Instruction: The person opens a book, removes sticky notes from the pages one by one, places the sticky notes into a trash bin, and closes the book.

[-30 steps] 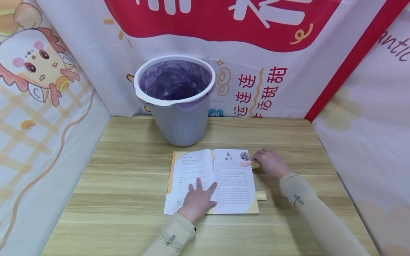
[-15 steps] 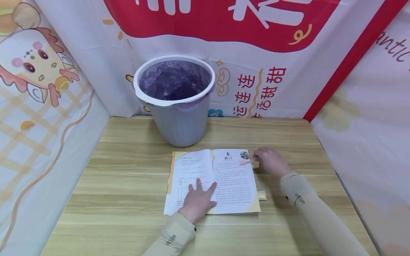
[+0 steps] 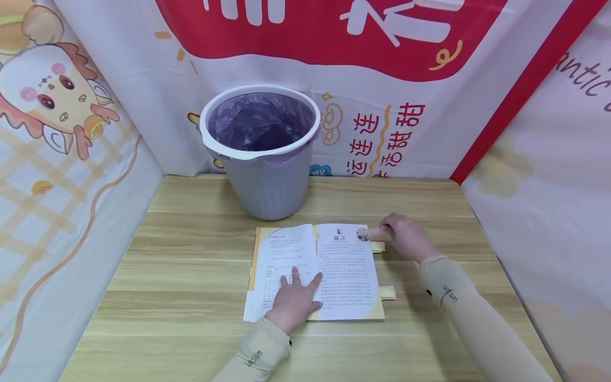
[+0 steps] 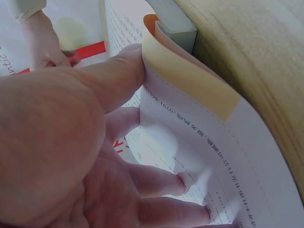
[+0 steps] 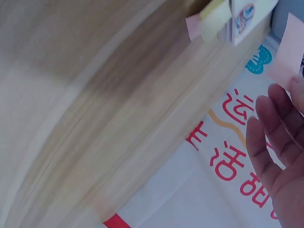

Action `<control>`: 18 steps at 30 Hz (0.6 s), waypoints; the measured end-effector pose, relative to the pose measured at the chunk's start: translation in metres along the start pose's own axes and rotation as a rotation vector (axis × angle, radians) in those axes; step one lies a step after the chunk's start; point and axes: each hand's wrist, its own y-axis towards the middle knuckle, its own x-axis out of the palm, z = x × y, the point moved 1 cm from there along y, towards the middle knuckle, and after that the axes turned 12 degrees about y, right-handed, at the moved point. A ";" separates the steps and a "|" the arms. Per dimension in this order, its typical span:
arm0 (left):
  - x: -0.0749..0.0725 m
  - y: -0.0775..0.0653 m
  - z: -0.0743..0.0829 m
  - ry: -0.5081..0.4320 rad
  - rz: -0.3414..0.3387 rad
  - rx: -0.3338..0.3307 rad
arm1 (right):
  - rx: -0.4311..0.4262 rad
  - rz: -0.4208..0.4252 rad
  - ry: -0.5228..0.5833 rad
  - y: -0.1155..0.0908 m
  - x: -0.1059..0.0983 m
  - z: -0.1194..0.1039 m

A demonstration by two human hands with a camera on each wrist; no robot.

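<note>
An open book (image 3: pixel 350 276) lies on the wooden table, with printed text on both pages. My left hand (image 3: pixel 293 305) rests on the left page and the fold, fingers spread. In the left wrist view its thumb (image 4: pixel 123 71) lies against the curving page beside the fold. At the book's upper right edge, my right hand (image 3: pixel 406 239) pinches a pink sticky note (image 5: pixel 287 52) between thumb and fingers. Just below it, a pale yellow sticky tab (image 3: pixel 378 247) sticks out from the pages. Another pale tab (image 3: pixel 389 292) juts out lower on the same side.
A grey trash bin (image 3: pixel 272 185) with a white rim and purple liner bag stands behind the book, near the back edge of the table (image 3: pixel 181 276). Printed cloths (image 3: pixel 382 79) hang at the back and on both sides.
My right hand has moved slightly up and away from the page with the pink sticky note, uncovering the round picture and the yellow tab. The left hand stays in place.
</note>
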 end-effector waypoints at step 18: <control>0.001 -0.001 -0.001 -0.024 -0.004 0.008 | -0.018 0.137 0.031 0.037 -0.077 -0.037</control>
